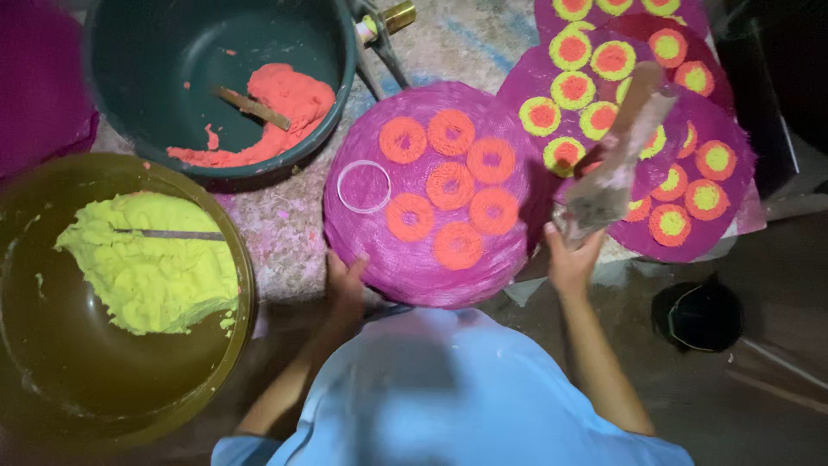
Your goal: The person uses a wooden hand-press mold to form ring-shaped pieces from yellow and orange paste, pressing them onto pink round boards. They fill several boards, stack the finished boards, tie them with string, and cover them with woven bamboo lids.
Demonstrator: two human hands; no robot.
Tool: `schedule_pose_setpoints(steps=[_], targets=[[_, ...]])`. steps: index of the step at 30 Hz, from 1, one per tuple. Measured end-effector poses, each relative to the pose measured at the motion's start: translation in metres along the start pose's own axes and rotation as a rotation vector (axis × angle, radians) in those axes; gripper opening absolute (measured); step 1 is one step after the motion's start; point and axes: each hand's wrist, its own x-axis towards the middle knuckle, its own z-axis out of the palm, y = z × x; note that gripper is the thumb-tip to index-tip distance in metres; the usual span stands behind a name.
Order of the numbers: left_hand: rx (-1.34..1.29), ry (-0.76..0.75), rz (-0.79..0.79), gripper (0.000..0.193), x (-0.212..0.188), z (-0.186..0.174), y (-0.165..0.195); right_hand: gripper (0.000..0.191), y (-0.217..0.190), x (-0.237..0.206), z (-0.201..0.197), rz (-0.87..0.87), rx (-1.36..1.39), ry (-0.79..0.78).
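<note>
My left hand rests fingers flat on the purple woven disc at seven o'clock; my right hand, at three o'clock, grips a paste-smeared scraper, fingers closed.

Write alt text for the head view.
Left hand rests on the edge of a round purple woven mat bearing seven orange paste rings; right hand holds a paste-smeared flat wooden paddle.
</note>
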Motion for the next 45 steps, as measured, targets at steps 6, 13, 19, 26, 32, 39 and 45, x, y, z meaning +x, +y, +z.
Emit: schedule_pose_setpoints(steps=[6, 13, 19, 26, 32, 39, 45], targets=[[-0.008, -0.24, -0.032, 0.063, -0.025, -0.019, 0.01, 0.072, -0.006, 0.012, 0.004, 0.145, 0.155, 0.014], [0.662, -0.085, 0.647, 0.124, -0.031, -0.028, 0.042, 0.058, -0.014, -0.011, 0.035, -0.002, 0.194, -0.173], [0.933, -0.223, 0.62, 0.132, -0.013, -0.039, 0.072, 0.059, -0.038, -0.038, 0.054, 0.018, 0.232, -0.243], [0.93, -0.268, 0.578, 0.129, -0.004, -0.041, 0.068, 0.055, -0.069, -0.054, 0.057, 0.049, 0.225, -0.375], [0.545, -0.37, 0.638, 0.118, 0.019, -0.042, 0.115, 0.081, -0.112, -0.032, 0.061, 0.392, 0.222, -1.056], [-1.131, -1.067, 0.181, 0.088, 0.034, -0.032, 0.155, 0.087, -0.17, -0.024, 0.12, 1.064, -0.009, -1.464], [-1.351, -0.756, 0.24, 0.034, 0.06, -0.023, 0.132, 0.092, -0.196, 0.031, 0.159, 0.782, -0.442, -1.537]])
